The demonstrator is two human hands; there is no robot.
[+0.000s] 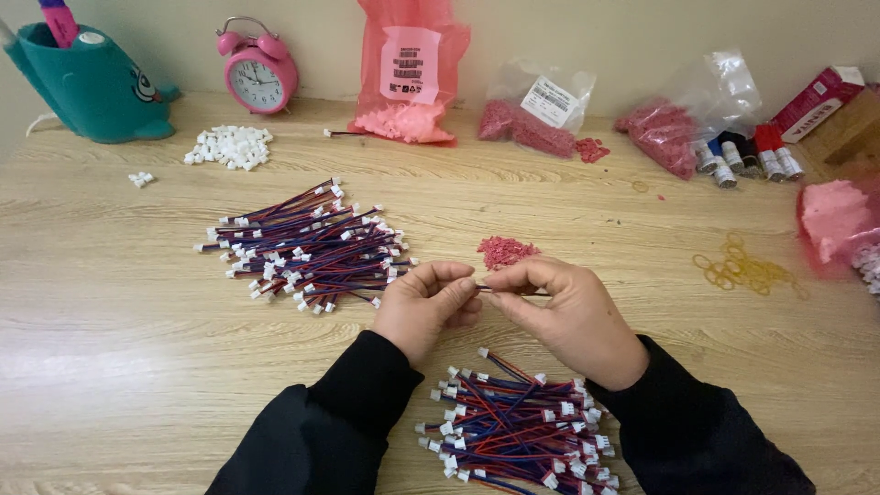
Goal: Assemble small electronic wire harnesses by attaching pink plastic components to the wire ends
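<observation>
Along the back edge of the wooden table point(110, 302) stands a tall pink plastic bag point(410, 64) with a pink rectangular label point(410, 64) — pink pieces fill its bottom. To its right lie two clear bags point(541, 115) of dark red pieces, one bearing a white label point(549, 101). A red-and-white carton point(818, 101) sits far right — below it, another pink bag point(836, 220).

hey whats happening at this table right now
A person in black sleeves holds one thin wire lead between both hands: the left hand pinches one end and the right hand grips the rest. The hands are above a wooden table. A pile of red and blue leads with white plugs lies just below the hands, a bigger pile to the left, and a small heap of pink bits just behind the hands.
</observation>
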